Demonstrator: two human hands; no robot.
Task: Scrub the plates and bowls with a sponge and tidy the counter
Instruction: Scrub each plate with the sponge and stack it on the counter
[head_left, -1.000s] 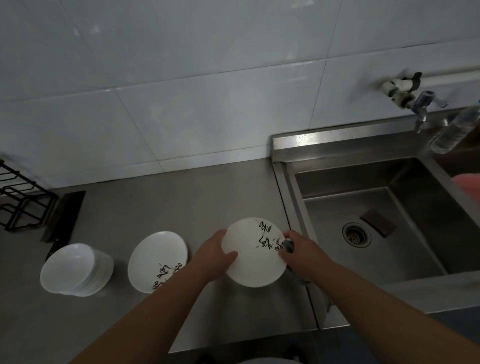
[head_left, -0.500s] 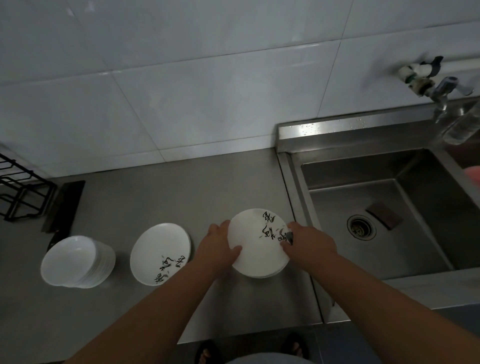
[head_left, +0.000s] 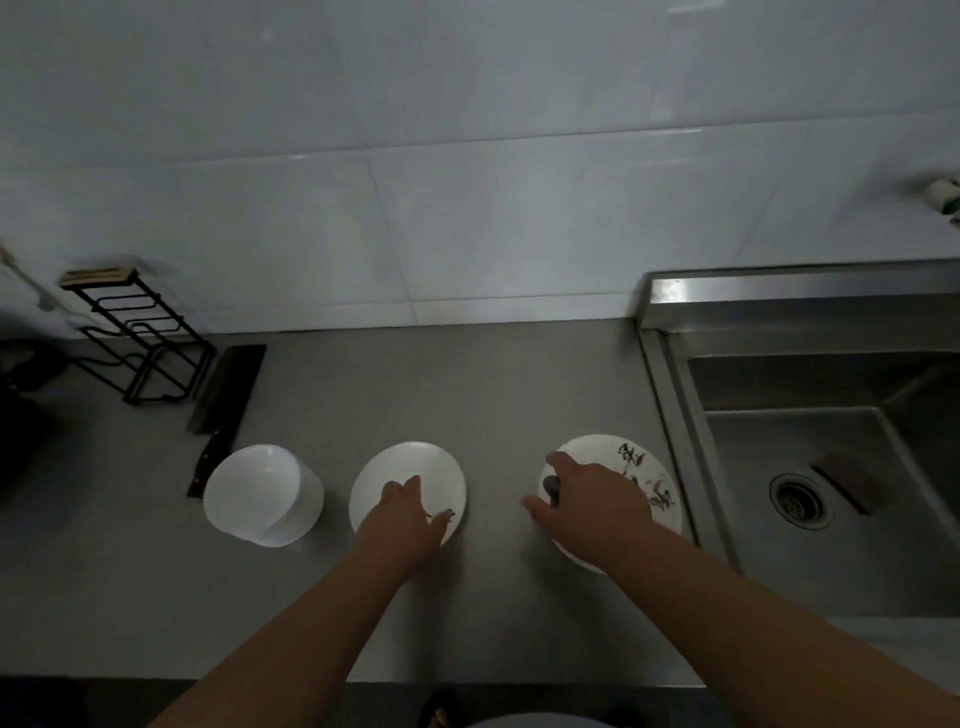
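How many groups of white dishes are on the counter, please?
3: a stack of bowls at the left, a plate in the middle under the left hand, and a marked plate by the sink under the right hand. Some may be hidden.

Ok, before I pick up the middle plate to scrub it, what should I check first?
1. Left hand on middle plate: ok, it rests on the near side.
2. Grip on that plate's rim: cannot tell.
3. Right hand free: not ok, it holds a small dark thing above the right plate.
4. Bowl stack apart from middle plate: ok.
5. Knife out of the way: ok, behind the bowl stack.
6. Sponge at hand: cannot tell; a dark pad lies in the sink.
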